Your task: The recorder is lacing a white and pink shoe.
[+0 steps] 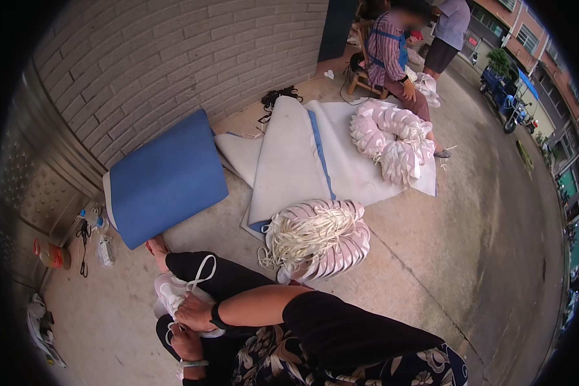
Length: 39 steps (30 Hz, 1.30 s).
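Observation:
A pale pink and white shoe upper rests over my bent knees at the lower left. My right hand, a black band on its wrist, grips the upper with fingers bent over its lacing area. Just below it my left hand, with a pale bangle, pinches a white shoelace. Part of that lace stands up in a loop above the upper. My hands hide the exact spot where the fingertips meet the lace. Beside my leg lies a bundle of similar uppers, with a heap of loose cream laces on top.
A folded blue mat lies by the brick wall. Farther off, a ring of uppers sits on a whitish sheet. A seated person and a standing person are beyond. A reddish container stands at left.

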Tool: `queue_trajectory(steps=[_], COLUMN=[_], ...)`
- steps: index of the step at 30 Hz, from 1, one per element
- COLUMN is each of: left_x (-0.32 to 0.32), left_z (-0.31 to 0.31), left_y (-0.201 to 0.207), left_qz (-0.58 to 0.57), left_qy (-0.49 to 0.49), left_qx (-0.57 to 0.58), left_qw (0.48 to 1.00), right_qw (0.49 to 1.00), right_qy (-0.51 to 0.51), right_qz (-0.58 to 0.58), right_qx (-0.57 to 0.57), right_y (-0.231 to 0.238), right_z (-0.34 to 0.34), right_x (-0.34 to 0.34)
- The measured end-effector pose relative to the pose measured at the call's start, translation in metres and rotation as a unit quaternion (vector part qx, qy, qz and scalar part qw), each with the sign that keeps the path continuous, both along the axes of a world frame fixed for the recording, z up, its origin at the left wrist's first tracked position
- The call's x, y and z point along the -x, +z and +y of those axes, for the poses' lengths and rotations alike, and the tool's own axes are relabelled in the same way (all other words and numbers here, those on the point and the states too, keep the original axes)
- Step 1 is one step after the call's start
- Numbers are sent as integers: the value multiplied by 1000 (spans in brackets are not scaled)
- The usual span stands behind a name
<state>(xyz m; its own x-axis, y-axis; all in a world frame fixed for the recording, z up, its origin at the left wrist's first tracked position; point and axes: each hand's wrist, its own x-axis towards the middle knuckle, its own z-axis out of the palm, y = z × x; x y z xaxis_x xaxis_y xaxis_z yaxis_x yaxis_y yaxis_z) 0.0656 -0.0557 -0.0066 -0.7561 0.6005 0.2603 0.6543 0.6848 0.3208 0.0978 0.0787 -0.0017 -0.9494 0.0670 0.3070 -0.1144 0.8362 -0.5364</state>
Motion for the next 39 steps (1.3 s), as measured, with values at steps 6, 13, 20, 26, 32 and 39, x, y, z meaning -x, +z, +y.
queue_trajectory(steps=[6,13,20,26,32,39], left_x=[-1,3,0,-1,9,18], left_z=[5,5,5,2,-4,-7], left_y=[5,1,-5,-5,-12,-15], left_qz=[3,18,25,19,-12,-121], left_qy=[-15,-27,19,5,-24,-71], left_qx=[-7,-5,36,27,-9,-131], left_qw=[1000,999,999,999,1000,981], right_qw=[998,999,998,995,994,998], right_qy=[-40,22,35,68,56,50], right_qz=[54,-4,-25,-55,-76,1], right_qx=[-8,-24,-51,-50,-59,-38], right_y=[-17,-4,-17,1,13,-13], right_z=[-1,6,1,9,10,13], right_x=[7,-1,6,-1,-2,10])
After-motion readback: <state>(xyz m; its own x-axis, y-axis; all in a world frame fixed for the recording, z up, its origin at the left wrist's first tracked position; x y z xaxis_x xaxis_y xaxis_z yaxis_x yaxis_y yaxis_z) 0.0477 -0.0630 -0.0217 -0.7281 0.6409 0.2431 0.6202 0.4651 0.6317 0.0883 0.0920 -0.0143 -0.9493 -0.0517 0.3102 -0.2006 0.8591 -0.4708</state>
